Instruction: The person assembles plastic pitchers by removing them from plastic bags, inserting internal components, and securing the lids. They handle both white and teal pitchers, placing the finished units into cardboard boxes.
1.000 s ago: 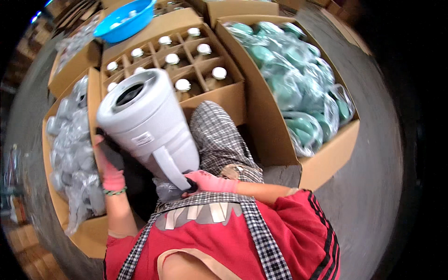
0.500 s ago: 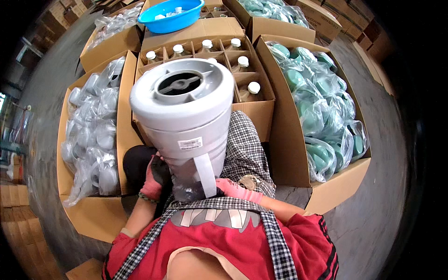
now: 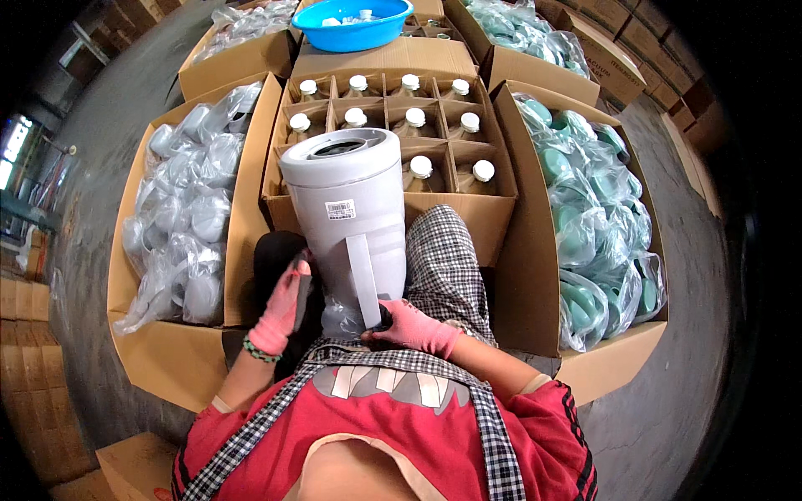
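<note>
Amid brown cardboard cartons on grey floor, a pale-grey plastic jug is held above the lap by the right grip, closed on its handle, the left grip spread beside it; work is judged unfinished, its upper recess being open and white-capped bottles left boxed

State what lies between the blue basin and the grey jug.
In the head view, an open, divided carton of white-capped bottles lies between the blue basin and the grey jug.

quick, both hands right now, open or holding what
Left hand: open, beside the grey jug; contact cannot be told.
Right hand: closed on the lower end of the jug's handle.
</note>
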A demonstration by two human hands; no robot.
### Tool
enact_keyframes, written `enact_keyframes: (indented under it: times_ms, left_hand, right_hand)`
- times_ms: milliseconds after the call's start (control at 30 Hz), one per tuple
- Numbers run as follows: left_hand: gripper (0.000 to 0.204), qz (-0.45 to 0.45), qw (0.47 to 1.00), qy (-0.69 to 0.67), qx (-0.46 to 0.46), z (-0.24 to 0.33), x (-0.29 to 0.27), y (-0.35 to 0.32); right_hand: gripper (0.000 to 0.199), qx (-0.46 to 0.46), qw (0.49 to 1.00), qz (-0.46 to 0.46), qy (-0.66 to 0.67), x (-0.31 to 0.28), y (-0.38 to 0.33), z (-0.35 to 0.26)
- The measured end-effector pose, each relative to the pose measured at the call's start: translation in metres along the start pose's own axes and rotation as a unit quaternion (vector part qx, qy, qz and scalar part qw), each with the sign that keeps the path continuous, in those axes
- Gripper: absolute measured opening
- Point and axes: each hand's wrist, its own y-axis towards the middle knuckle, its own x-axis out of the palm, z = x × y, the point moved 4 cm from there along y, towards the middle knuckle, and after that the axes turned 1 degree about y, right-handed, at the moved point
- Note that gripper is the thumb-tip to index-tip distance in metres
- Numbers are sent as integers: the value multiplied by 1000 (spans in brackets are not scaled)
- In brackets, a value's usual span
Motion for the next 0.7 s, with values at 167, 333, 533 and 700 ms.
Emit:
enact_keyframes:
  times_ms: [167,333,533,700]
  left_hand:
    - [48,102,967,44,231,89,-17,73]
    - [50,-116,985,-5,131,120,8,148]
    - [43,-28,682,539,494,161,135,34]
    - [37,160,902,189,352,157,26,105]
  right_hand:
    - [41,-32,993,8,-114,-18,-5,-16]
    - [45,-235,868,425,-104,-110,29,-75]
    - [57,-163,801,111,565,-185,137,12]
    - [54,-201,910,362,1,-116,95,-42]
